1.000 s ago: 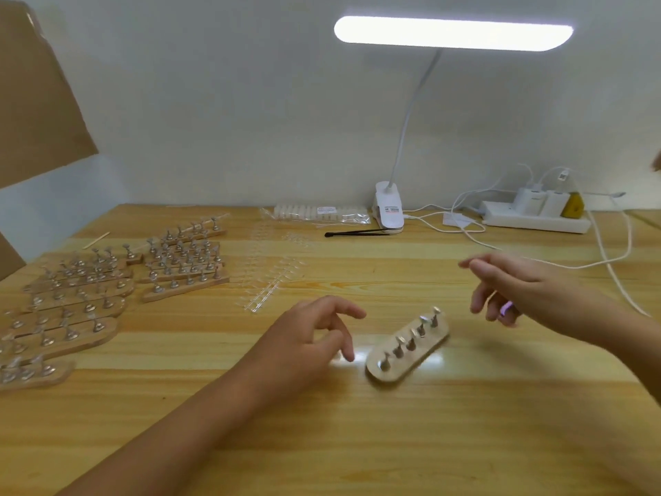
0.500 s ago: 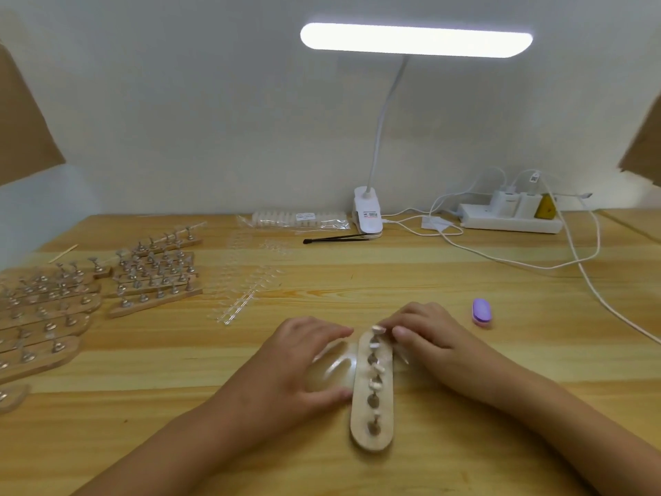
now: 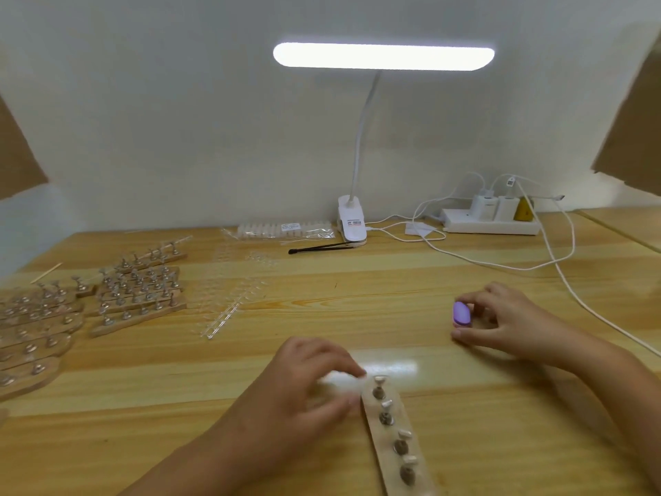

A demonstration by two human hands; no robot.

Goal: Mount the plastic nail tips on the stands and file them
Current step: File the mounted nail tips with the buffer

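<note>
A wooden stand strip [image 3: 411,470] lies at the front of the table, with several metal pegs that carry pale nail tips [image 3: 386,404]. My left hand [image 3: 304,392] rests beside its far left end, fingers curled against the wood. Further right, my right hand [image 3: 508,320] pinches a small purple file block [image 3: 461,313] between thumb and fingers and tilts it up off the table.
Many more wooden stand strips [image 3: 136,298] lie at the left, with clear nail tip strips [image 3: 229,309] beside them. At the back stand a clip lamp [image 3: 352,223], black tweezers [image 3: 322,248], a bag of tips [image 3: 282,230] and a power strip [image 3: 490,225] with white cables.
My right hand left the stand strip, moved right and took hold of the purple file block. The strip now lies nearer me, and my left hand stays at its end.
</note>
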